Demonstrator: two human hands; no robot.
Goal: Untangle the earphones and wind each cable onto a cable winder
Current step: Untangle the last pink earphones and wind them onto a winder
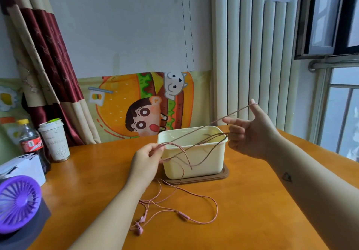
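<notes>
Pink earphones [182, 215] lie partly on the orange table, their two earbuds [140, 226] near the front and an inline remote on the cable. My left hand [146, 159] pinches several cable strands in front of a cream box [194, 164]. My right hand [250, 131] is raised to the right of the box, fingers spread, with the cable looped over its thumb and strands passing by the fingers. The cable stretches taut between both hands above the box. No cable winder is visible.
The cream box sits on a brown lid [223, 176] mid-table. At the left stand a paper cup [55, 140], a cola bottle [32, 143], a white carton [23, 169] and a purple fan [18, 203]. A curtain and window lie behind.
</notes>
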